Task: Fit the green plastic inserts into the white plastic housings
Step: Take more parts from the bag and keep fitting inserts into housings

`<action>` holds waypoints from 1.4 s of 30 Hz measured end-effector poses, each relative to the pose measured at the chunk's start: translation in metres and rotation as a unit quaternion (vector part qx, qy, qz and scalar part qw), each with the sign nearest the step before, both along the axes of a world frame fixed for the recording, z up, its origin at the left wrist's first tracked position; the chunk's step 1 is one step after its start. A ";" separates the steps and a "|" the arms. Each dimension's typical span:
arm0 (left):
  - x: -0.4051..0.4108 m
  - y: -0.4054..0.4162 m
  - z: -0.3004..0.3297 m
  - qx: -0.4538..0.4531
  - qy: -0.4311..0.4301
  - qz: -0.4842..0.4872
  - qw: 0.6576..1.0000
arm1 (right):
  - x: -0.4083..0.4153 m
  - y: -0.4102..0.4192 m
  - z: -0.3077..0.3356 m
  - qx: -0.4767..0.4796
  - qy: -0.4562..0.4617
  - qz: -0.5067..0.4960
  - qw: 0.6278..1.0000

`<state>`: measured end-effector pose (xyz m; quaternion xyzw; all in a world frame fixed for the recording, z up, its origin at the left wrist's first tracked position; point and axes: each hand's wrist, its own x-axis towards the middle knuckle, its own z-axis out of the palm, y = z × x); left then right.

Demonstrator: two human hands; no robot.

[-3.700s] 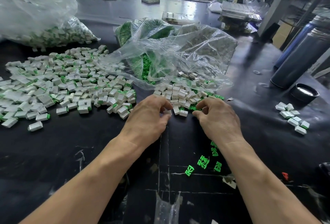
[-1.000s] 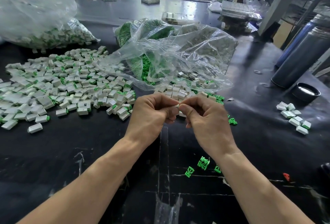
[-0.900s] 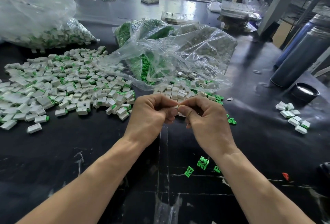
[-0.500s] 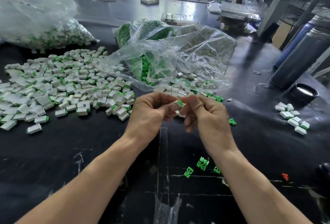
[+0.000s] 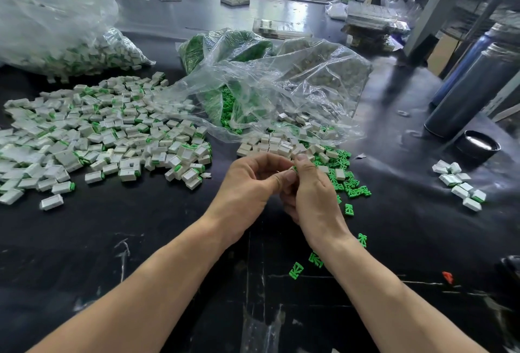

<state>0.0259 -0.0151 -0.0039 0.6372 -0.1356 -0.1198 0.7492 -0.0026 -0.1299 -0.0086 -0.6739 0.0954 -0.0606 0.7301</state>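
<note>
Both hands meet above the table (image 5: 140,240), fingertips pinched together: left hand (image 5: 247,186) and right hand (image 5: 312,195) closed around one small piece, a sliver of green insert (image 5: 294,168) showing between thumbs. Housing hidden inside the grip; axis cannot be told. Loose inserts (image 5: 351,186) just right, unfilled housings (image 5: 281,146) just beyond.
</note>
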 end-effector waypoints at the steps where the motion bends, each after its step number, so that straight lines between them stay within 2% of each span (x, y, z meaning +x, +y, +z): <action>1: -0.001 0.000 -0.001 0.002 -0.001 0.001 1.000 | 0.002 0.001 -0.003 -0.019 0.000 -0.013 1.000; 7: -0.003 -0.002 -0.002 0.013 -0.010 0.011 1.000 | 0.007 0.002 -0.012 -0.105 0.005 -0.066 0.992; 17: -0.003 -0.002 -0.005 0.040 -0.017 0.022 0.999 | 0.006 0.004 -0.009 -0.150 -0.018 -0.087 0.985; 24: -0.002 -0.003 -0.003 0.046 -0.013 0.030 0.998 | 0.007 0.003 -0.013 -0.134 -0.013 -0.095 0.986; 29: 0.000 0.003 0.000 0.037 -0.016 0.038 0.998 | 0.008 -0.003 -0.012 -0.114 0.009 -0.054 0.992; 34: 0.008 0.011 0.004 0.092 -0.053 0.098 0.990 | 0.008 -0.017 -0.009 -0.130 -0.070 -0.075 0.986; 42: 0.010 0.015 0.003 0.123 -0.081 0.097 0.984 | 0.004 -0.019 -0.004 -0.206 -0.136 -0.031 0.969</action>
